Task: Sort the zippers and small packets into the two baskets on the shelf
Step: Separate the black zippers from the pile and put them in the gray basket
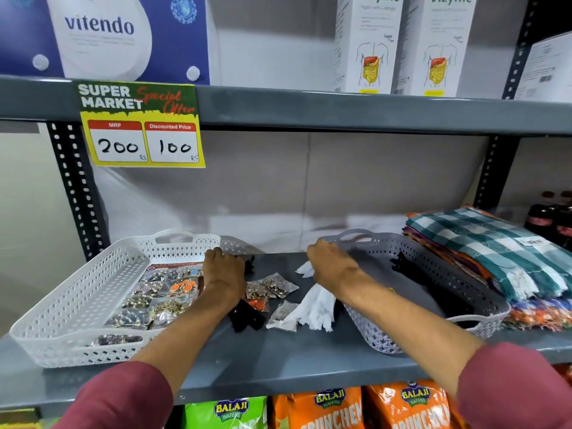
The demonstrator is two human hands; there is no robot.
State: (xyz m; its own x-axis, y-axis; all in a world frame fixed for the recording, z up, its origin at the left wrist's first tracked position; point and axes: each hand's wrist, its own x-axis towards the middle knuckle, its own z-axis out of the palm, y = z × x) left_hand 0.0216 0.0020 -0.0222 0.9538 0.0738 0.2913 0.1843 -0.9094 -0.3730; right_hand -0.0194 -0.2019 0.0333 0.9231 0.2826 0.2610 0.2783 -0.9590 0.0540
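Observation:
A white basket [62,305] on the left of the shelf holds several clear packets of small ornaments [164,292]. A grey basket [433,258] on the right holds black zippers [402,264]. Between the baskets lie loose packets [275,286], a bunch of white zippers [318,308] and black zippers [246,317]. My left hand [224,270] is palm down at the white basket's right edge, its fingers curled on a black zipper [250,262] that sticks out beside it. My right hand [332,267] is closed on the end of a white zipper [305,269] next to the grey basket.
Folded checked cloths [483,249] are stacked right of the grey basket, with dark bottles [548,218] behind them. A yellow price sign [142,128] hangs from the upper shelf edge. Snack bags [334,407] fill the shelf below. A perforated post [77,193] stands at the left.

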